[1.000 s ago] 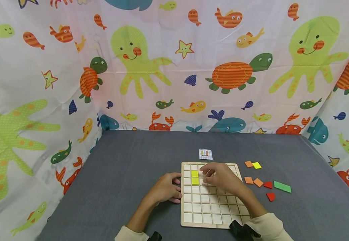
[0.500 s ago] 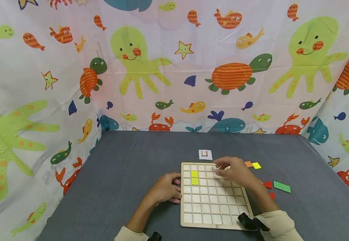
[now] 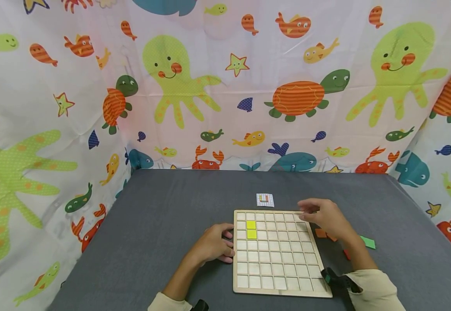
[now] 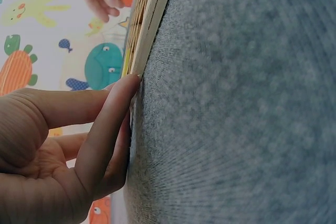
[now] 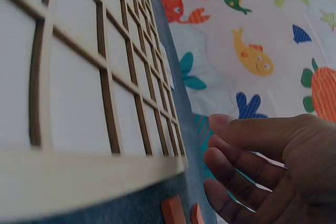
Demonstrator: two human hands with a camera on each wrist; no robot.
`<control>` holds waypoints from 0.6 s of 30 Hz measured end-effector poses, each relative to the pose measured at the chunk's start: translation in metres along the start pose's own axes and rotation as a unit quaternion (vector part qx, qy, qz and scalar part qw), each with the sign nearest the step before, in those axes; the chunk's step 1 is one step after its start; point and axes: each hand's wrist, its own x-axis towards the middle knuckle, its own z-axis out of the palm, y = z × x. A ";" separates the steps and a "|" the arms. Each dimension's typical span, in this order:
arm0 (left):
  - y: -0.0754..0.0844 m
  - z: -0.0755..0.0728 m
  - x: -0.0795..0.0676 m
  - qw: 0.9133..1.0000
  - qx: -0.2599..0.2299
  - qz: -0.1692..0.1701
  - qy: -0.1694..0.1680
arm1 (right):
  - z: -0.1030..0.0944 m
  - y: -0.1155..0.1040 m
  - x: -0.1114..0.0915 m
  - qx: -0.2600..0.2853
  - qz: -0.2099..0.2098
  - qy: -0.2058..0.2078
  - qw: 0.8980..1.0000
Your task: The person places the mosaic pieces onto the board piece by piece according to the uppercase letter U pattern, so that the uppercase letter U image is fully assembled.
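A wooden grid board (image 3: pixel 284 255) lies on the grey cloth, with two yellow square tiles (image 3: pixel 251 234) in cells near its upper left. The left hand (image 3: pixel 213 244) is at the board's left edge; in the left wrist view its fingertips (image 4: pixel 131 83) touch the side of the frame. Over the board's far right corner hovers the right hand (image 3: pixel 324 216), fingers loosely bent. No object shows between its fingers (image 5: pixel 231 169) in the right wrist view. Beneath that forearm lie orange tiles (image 3: pixel 320 233), a red tile (image 3: pixel 346 254) and a green tile (image 3: pixel 368 242), partly covered.
A small card (image 3: pixel 265 200) with a coloured grid pattern lies beyond the board's far edge. Grey cloth (image 3: pixel 163 194) covers the table. A curtain (image 3: pixel 217 95) printed with sea animals hangs behind and at both sides.
The right hand has moved rightward from beside the yellow tiles to the board's far right corner, uncovering the board's cells and hiding some loose tiles. The left hand has stayed put.
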 end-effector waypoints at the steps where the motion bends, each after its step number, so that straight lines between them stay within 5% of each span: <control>1: 0.000 0.000 0.000 1.000 -0.001 0.001 0.000 | -0.002 0.003 0.000 -0.003 0.005 0.001 1.000; 18: 0.001 0.001 0.000 1.000 -0.006 -0.002 -0.003 | -0.032 0.045 -0.011 -0.052 0.069 0.037 0.996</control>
